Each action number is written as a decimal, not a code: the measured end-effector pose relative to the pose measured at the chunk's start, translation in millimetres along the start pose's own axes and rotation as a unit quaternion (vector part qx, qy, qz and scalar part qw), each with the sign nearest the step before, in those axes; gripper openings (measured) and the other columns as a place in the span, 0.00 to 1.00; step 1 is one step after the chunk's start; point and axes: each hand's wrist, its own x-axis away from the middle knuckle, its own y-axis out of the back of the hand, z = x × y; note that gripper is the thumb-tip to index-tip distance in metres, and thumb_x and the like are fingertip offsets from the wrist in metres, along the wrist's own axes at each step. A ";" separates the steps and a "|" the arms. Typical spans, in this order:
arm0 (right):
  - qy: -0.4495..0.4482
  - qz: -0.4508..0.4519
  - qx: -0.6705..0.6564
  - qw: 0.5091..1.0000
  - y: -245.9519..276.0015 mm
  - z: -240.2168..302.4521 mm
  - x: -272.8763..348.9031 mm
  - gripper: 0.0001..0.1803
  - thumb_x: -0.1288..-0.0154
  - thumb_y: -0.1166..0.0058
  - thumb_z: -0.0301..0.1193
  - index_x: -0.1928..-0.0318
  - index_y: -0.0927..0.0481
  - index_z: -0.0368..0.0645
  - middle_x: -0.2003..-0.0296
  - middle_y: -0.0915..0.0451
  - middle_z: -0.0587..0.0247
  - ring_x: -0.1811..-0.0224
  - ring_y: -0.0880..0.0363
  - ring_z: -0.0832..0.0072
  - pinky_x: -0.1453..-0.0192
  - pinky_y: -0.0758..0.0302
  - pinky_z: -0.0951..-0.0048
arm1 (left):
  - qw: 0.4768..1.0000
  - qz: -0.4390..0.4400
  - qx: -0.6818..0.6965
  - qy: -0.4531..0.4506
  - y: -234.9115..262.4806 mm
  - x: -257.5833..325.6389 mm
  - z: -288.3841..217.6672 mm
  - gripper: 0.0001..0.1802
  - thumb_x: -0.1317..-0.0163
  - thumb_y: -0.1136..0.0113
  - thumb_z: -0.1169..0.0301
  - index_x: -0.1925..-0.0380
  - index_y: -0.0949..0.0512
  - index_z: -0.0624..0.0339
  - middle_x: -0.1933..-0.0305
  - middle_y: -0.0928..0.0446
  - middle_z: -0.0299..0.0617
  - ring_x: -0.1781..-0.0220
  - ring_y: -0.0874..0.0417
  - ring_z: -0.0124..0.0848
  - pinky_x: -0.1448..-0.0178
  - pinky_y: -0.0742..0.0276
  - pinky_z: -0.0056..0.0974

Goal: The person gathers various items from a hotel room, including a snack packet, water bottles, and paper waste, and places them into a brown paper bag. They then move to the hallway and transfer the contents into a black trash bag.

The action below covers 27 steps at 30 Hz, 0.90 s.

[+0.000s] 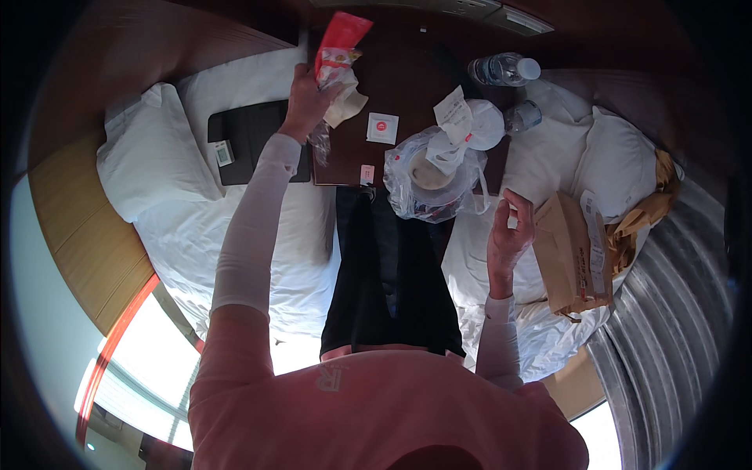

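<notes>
The left hand (307,98) held a tight grip on a red snack packet (338,48) and crumpled wrappers, raised over the dark surface (407,86). The loose wrappers were best kept bunched. The right hand (509,235) hovered half-curled, empty, beside the clear plastic bag (427,184).

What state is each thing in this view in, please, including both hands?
Left hand: raised, gripping the red snack packet.
Red snack packet: held up, crumpled, with tissue under it.
Right hand: raised, fingers curled, holding nothing I can see.
Clear plastic bag: open, a lidded bowl inside.
Water bottle: lying on its side, capped.
Brown paper bag: lying flat on the bed.
Pillow: lying undisturbed.
</notes>
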 end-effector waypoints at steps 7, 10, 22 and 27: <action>-0.037 -0.011 0.039 0.998 -7.5 -9.8 12.2 0.15 0.44 0.43 0.18 0.54 0.22 0.42 0.61 0.22 0.61 0.62 0.22 0.67 0.65 0.27 0.70 | 0.954 0.089 -0.275 -0.079 -53.4 -64.5 4.8 0.25 0.54 0.29 0.63 0.54 0.22 0.59 0.37 0.33 0.47 0.37 0.32 0.48 0.35 0.34 0.47; -0.034 -0.002 0.034 0.999 -19.7 -12.1 -6.5 0.21 0.45 0.39 0.22 0.49 0.25 0.42 0.57 0.25 0.60 0.59 0.23 0.66 0.65 0.27 0.70 | 0.981 0.177 -0.053 0.053 -30.4 -42.8 13.0 0.23 0.52 0.30 0.65 0.55 0.23 0.56 0.45 0.25 0.47 0.41 0.26 0.46 0.38 0.31 0.46; -0.104 0.109 0.188 0.970 -127.2 -7.2 -109.2 0.54 0.59 0.34 0.46 0.30 0.46 0.59 0.35 0.45 0.50 0.36 0.42 0.44 0.39 0.36 0.38 | 0.764 0.424 -0.240 -0.424 -36.2 8.9 2.1 0.06 0.51 0.39 0.81 0.71 0.19 0.63 0.25 0.50 0.37 0.24 0.49 0.45 0.30 0.38 0.45; -0.062 0.000 0.159 0.985 -103.4 -30.7 -112.2 0.49 0.59 0.33 0.43 0.34 0.38 0.45 0.39 0.38 0.47 0.39 0.35 0.48 0.38 0.31 0.55 | 0.726 0.385 -0.262 -0.506 -61.5 -8.3 -2.0 0.11 0.53 0.37 0.77 0.66 0.19 0.59 0.32 0.40 0.36 0.29 0.44 0.41 0.33 0.37 0.45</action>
